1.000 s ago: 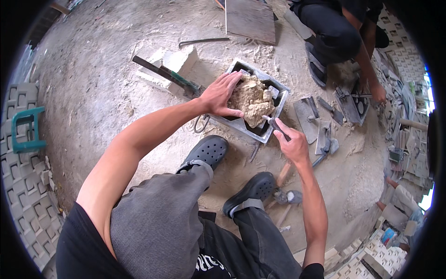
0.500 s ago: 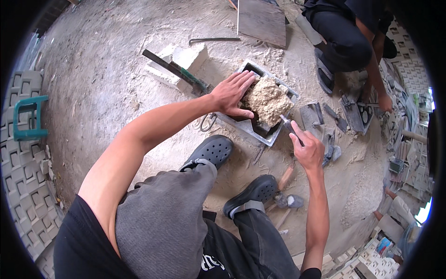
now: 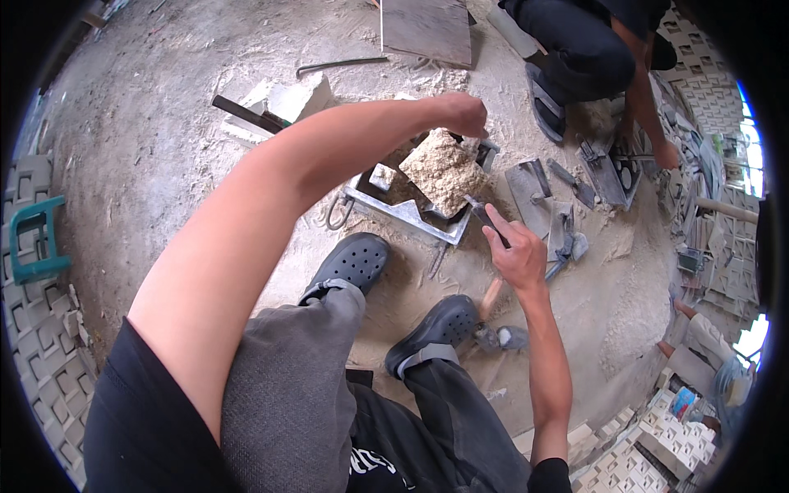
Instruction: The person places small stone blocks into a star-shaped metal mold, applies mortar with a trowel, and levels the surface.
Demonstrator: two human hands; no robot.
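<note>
The left hand [image 3: 462, 113] grips the top edge of a rough, tan stone block [image 3: 442, 171] in a grey metal frame [image 3: 400, 211]. The right hand [image 3: 516, 256] is closed around a dark chisel [image 3: 480, 215] touching the block's lower corner.

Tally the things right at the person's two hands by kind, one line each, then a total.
Rough stone block, under the left hand: 1
Metal mould frame around the block: 1
Dark chisel-like tool in the right hand: 1
Wooden-handled hammer on the ground by the right shoe: 1
Total: 4
</note>
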